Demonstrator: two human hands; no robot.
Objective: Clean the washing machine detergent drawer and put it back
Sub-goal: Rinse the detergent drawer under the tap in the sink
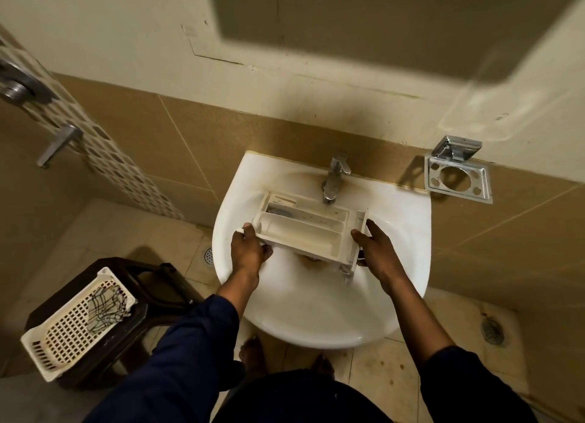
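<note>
The white detergent drawer hangs over the basin of a white sink, its open compartments facing up and showing grey grime in the far section. My left hand grips its left end, thumb on the top edge. My right hand holds the right end, where the front panel is, with the fingers laid along it. A chrome tap stands just behind the drawer, with no water visible from it.
A dark stool to the left of the sink carries a tilted cream plastic basket. A metal holder is fixed on the wall at right. Floor drains lie below. Brown stains ring the sink's drain.
</note>
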